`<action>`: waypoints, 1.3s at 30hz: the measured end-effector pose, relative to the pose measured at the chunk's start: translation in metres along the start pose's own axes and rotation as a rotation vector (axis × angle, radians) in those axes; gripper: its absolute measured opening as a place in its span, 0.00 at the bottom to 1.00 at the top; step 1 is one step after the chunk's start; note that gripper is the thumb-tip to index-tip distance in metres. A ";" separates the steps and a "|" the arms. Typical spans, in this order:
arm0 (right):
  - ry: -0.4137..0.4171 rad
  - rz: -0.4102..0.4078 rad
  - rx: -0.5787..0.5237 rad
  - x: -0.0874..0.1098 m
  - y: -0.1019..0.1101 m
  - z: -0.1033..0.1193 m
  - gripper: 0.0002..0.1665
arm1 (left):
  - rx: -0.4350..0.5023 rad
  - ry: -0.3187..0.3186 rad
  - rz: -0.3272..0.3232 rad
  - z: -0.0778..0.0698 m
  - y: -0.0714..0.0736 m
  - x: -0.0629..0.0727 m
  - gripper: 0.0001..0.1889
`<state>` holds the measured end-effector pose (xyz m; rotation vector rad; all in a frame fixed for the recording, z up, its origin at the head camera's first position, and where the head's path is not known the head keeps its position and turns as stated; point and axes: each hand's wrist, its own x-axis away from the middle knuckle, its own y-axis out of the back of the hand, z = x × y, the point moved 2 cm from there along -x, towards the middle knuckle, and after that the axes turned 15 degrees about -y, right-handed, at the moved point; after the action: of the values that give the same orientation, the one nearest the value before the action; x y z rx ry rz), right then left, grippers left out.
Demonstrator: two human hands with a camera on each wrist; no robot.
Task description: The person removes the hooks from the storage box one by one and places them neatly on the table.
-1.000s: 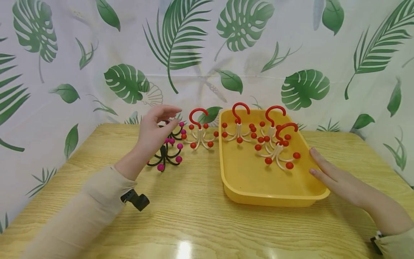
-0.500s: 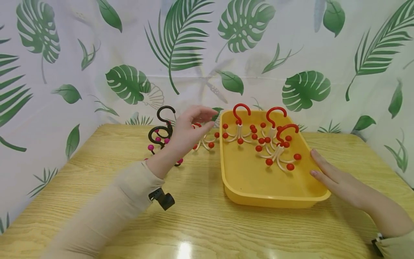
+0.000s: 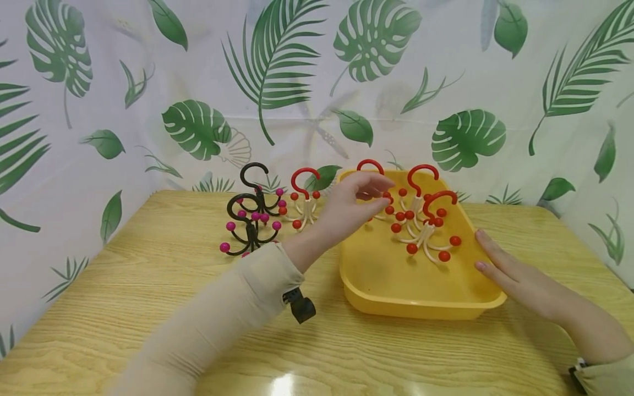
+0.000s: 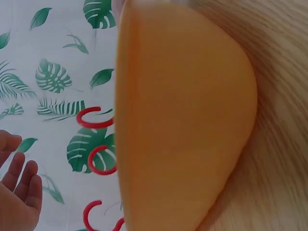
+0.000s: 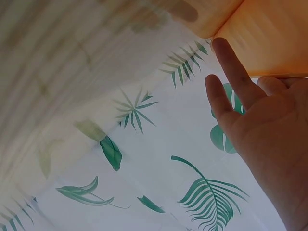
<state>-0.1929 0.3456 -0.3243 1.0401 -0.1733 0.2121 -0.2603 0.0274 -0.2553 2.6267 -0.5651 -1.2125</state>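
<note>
My left hand (image 3: 349, 206) hangs over the left part of a yellow plastic tray (image 3: 421, 309), fingers loosely bent and nothing held. It partly hides a red-topped claw-shaped hanging hook (image 3: 370, 164) in the tray. Two more such hooks stand there, a front one (image 3: 426, 234) and a back one (image 3: 418, 179), with cream arms and red balls. My right hand (image 3: 525, 283) lies against the tray's right side, its visible fingers straight. In the left wrist view the left hand (image 4: 19, 202) is clear of the tray wall (image 4: 187, 106).
Left of the tray stands another red-topped hook (image 3: 305, 181). Beside it are two black hooks with pink balls, one in front (image 3: 251, 234) and one behind (image 3: 260, 192). All rest on a wooden table (image 3: 148, 275) before a leaf-print cloth (image 3: 297, 126).
My left hand has moved rightward from above the black hooks, past the red-topped hook outside, to over the tray. The right hand stays at the tray's side.
</note>
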 end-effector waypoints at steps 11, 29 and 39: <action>0.008 0.004 -0.013 0.000 0.000 0.000 0.41 | 0.028 0.056 0.049 0.013 -0.041 -0.010 0.11; 0.014 0.003 -0.023 -0.001 -0.001 -0.001 0.41 | -0.141 0.118 0.354 0.027 -0.074 -0.016 0.18; 0.024 0.011 -0.044 -0.001 -0.001 -0.001 0.41 | -0.152 0.106 0.428 0.029 -0.077 -0.016 0.30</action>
<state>-0.1935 0.3460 -0.3262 0.9931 -0.1613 0.2293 -0.2724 0.1037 -0.2883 2.2689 -0.9153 -0.9367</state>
